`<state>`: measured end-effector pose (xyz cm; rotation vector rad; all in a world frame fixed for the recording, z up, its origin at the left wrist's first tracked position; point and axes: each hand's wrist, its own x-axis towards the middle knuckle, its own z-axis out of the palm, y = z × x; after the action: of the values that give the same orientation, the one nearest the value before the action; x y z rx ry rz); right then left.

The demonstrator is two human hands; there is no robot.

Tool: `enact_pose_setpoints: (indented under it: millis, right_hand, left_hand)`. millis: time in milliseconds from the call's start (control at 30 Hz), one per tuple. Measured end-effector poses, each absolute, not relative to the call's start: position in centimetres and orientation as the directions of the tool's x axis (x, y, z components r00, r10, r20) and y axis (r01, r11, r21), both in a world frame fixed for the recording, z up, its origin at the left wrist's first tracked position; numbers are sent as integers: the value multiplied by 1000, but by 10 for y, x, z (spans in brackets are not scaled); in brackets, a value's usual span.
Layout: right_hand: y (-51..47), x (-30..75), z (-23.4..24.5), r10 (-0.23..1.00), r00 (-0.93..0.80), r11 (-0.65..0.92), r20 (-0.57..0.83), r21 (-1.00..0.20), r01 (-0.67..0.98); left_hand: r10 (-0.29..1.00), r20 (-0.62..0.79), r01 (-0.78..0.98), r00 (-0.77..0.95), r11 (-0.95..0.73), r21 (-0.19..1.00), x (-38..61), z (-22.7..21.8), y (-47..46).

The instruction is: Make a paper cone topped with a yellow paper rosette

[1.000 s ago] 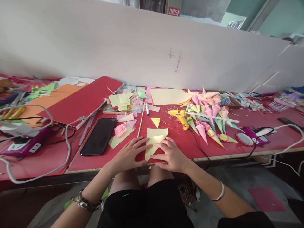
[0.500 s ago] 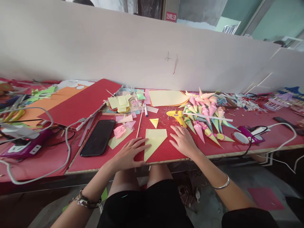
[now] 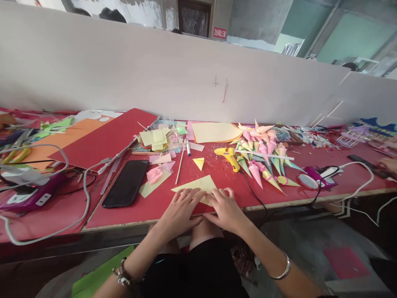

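A pale yellow paper sheet [image 3: 198, 183] lies turned on the red table in front of me, its near part hidden under my hands. My left hand [image 3: 183, 207] rests over its left and middle part, fingers stretched out across the surface. My right hand [image 3: 228, 209] is at its right side, with bent fingers on the paper and the thumb near the table edge. Just beyond the sheet sits a small folded yellow paper triangle [image 3: 199, 163]. To the right of that lies a yellow glue gun [image 3: 228, 157]. A thin stick [image 3: 179, 167] is left of the triangle.
A black phone [image 3: 126, 184] and a crumpled pink piece [image 3: 154, 175] lie on the left. Coloured paper cones [image 3: 263, 151] are heaped at right, near a round white-topped container [image 3: 307, 181]. Power strips [image 3: 37, 188] with cables and a large red sheet [image 3: 105, 140] also occupy the table.
The yellow sheet has turned and shifted nearer the table edge. My right hand has moved left onto it from beside the glue gun; my left hand has moved further over it.
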<state>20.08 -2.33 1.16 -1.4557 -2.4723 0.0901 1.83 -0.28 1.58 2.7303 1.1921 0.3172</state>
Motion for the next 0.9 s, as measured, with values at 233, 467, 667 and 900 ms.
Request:
enact_pose_setpoints:
  millis: [233, 467, 667, 900]
  right_hand:
    - [-22, 220, 11, 808, -563, 590, 174, -221, 777]
    - [-25, 220, 0, 825, -526, 561, 207, -188, 806]
    - [-34, 208, -2, 856, -457, 514, 240, -313, 799]
    - [-24, 216, 1, 800, -530, 600, 281, -358, 715]
  left_hand:
    - [718, 166, 708, 676, -695, 124, 21, 4, -4]
    - [710, 195, 698, 677, -703, 136, 22, 8, -6]
    - [723, 209, 721, 658, -686, 100, 30, 7, -12]
    - [622, 278, 593, 732, -783, 188, -2, 4, -4]
